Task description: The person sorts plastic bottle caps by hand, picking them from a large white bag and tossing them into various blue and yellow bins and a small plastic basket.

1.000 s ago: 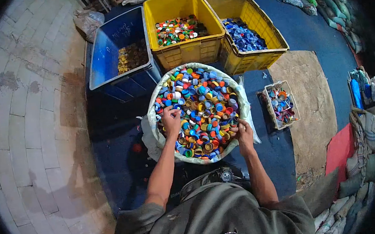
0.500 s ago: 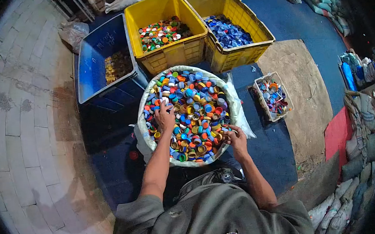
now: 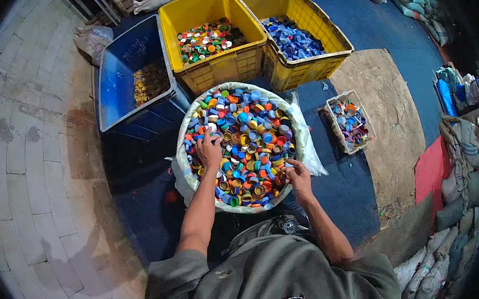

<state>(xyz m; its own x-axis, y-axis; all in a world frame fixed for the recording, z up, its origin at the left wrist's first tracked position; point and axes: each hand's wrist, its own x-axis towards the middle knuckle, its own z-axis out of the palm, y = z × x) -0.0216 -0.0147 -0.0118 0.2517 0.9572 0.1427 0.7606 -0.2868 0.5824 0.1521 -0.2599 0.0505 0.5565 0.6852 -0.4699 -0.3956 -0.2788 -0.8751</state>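
Note:
A round tub lined with a pale sack (image 3: 299, 128) stands before me, heaped with plastic bottle caps (image 3: 247, 135) of many colours. On the left part of the heap is my left hand (image 3: 210, 150), its fingers bent and closed around a small cap; a white cap (image 3: 212, 127) shows by the fingertips. My right hand (image 3: 299, 179) reaches over the tub's near right rim. Its fingers curl together at the caps along that edge, and whatever they grip is too small to make out.
Behind the tub stand a blue bin (image 3: 116, 83) with yellowish caps, a yellow bin (image 3: 216, 72) with mixed caps and another yellow bin (image 3: 306, 71) with blue caps. To the right, a small white basket (image 3: 350, 123) holds mixed pieces. Filled sacks (image 3: 429, 269) line the right side.
My right hand has moved slightly left and inward over the caps, its fingers drawing closer together. My left hand stays at nearly the same place.

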